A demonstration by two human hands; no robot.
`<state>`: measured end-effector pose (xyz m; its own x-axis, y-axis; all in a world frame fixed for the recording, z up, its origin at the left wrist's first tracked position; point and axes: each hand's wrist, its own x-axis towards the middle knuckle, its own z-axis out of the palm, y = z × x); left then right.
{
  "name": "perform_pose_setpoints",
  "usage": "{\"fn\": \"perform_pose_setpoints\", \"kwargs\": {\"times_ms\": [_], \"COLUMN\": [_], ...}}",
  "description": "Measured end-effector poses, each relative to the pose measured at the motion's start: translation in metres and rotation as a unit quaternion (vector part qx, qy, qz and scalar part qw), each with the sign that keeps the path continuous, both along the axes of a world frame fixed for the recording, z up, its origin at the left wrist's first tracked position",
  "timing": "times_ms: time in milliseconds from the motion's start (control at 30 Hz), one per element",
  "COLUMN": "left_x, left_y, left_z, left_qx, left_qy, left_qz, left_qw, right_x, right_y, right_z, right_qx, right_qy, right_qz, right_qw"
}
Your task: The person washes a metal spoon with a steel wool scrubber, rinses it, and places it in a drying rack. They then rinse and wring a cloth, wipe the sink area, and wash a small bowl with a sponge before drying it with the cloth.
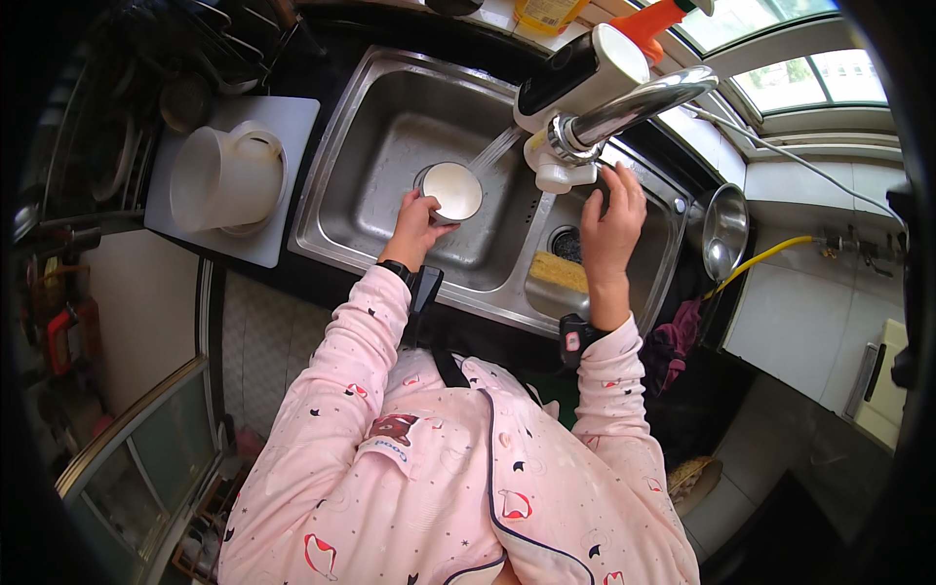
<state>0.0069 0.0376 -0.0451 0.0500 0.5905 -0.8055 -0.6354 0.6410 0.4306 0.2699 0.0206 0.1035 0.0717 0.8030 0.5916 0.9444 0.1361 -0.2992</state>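
My left hand (418, 225) grips a small round bowl with a pale inside (452, 191) over the larger basin of the stainless steel double sink (431, 256). Water runs from the faucet's white attachment (564, 162) in several thin streams that reach the bowl's edge. My right hand (614, 219) is raised above the smaller basin, just below the faucet, with its fingers apart and nothing in them. A yellow sponge (559, 271) lies in the smaller basin under that hand, beside the drain (565, 243).
On the left, a translucent plastic pitcher (212, 179) lies on a white board (256, 248). The curved chrome spout (643, 102) rises at the right. Behind the sink stand a yellow bottle (548, 14) and an orange spray bottle (651, 29). A metal bowl (725, 232) leans at the right.
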Motion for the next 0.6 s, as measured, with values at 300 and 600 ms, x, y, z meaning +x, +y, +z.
{"fn": "perform_pose_setpoints", "kwargs": {"times_ms": [300, 600], "left_x": [-0.011, -0.083], "left_y": [-0.01, 0.025], "left_z": [0.002, -0.024], "left_qx": [0.002, -0.051], "left_qy": [-0.262, 0.102], "left_qz": [-0.058, -0.042], "left_qw": [0.963, 0.993], "right_x": [-0.086, -0.114], "right_y": [0.002, 0.025], "right_z": [-0.094, -0.147], "right_qx": [-0.52, -0.402], "right_qy": [0.7, 0.56], "right_qz": [0.024, -0.133], "right_qw": [0.489, 0.712]}}
